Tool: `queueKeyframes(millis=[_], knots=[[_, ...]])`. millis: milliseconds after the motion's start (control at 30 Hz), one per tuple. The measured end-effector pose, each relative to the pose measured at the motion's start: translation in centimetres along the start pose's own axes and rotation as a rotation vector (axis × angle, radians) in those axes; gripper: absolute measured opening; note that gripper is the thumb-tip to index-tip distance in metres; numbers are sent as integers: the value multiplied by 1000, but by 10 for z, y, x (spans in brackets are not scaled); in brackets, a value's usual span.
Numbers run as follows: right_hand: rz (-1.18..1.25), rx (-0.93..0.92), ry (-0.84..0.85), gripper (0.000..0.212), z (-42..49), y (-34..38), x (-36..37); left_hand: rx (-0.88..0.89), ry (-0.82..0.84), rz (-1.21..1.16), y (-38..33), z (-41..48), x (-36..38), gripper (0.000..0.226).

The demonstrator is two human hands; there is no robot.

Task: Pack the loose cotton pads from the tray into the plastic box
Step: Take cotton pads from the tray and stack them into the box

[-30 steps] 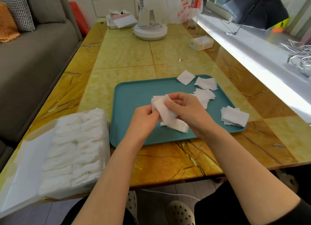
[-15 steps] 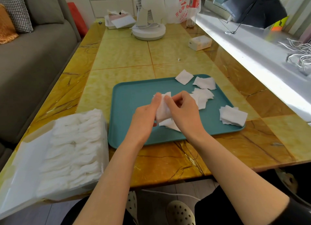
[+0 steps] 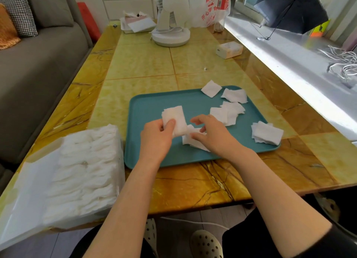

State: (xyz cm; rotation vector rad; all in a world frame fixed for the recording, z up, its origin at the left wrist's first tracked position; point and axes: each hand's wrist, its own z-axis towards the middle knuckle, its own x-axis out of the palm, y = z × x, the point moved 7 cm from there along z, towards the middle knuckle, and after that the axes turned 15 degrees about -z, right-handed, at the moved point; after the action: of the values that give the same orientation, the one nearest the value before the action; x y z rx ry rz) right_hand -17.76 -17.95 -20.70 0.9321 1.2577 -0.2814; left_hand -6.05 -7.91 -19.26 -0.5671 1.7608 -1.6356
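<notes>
Pinches pad stack [image 3: 174,118] upright in left hand [image 3: 156,136] over tray [image 3: 150,110], prob. to add more. Lays right hand [image 3: 214,136], empty, fingers slack, on loose pads [image 3: 194,142]. Has plastic box [image 3: 87,170] close at left on table [image 3: 193,184].

Sunlight pours over a white windowsill [image 3: 286,58], where an open dark umbrella [image 3: 289,8] rests, onto a glossy yellow marble-patterned worktop [image 3: 143,64]. A grey sofa [image 3: 38,68] with a houndstooth cushion [image 3: 21,12] runs along its left; a white fan [image 3: 171,33] stands at the far end.
</notes>
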Motion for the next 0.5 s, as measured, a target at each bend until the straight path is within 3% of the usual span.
queueKeyframes(millis=[167,333,400,500], knots=[[-132,-37,118,69,0,7,16,1,2,30,-1,-1,-1,33],[-4,64,138,89,3,3,19,-3,15,33,1,-3,-3,37],[40,86,122,80,4,2,17,-12,17,45,2,-2,-5,36],[117,56,-40,35,4,5,2,-27,0,54,2,-3,-7,35]])
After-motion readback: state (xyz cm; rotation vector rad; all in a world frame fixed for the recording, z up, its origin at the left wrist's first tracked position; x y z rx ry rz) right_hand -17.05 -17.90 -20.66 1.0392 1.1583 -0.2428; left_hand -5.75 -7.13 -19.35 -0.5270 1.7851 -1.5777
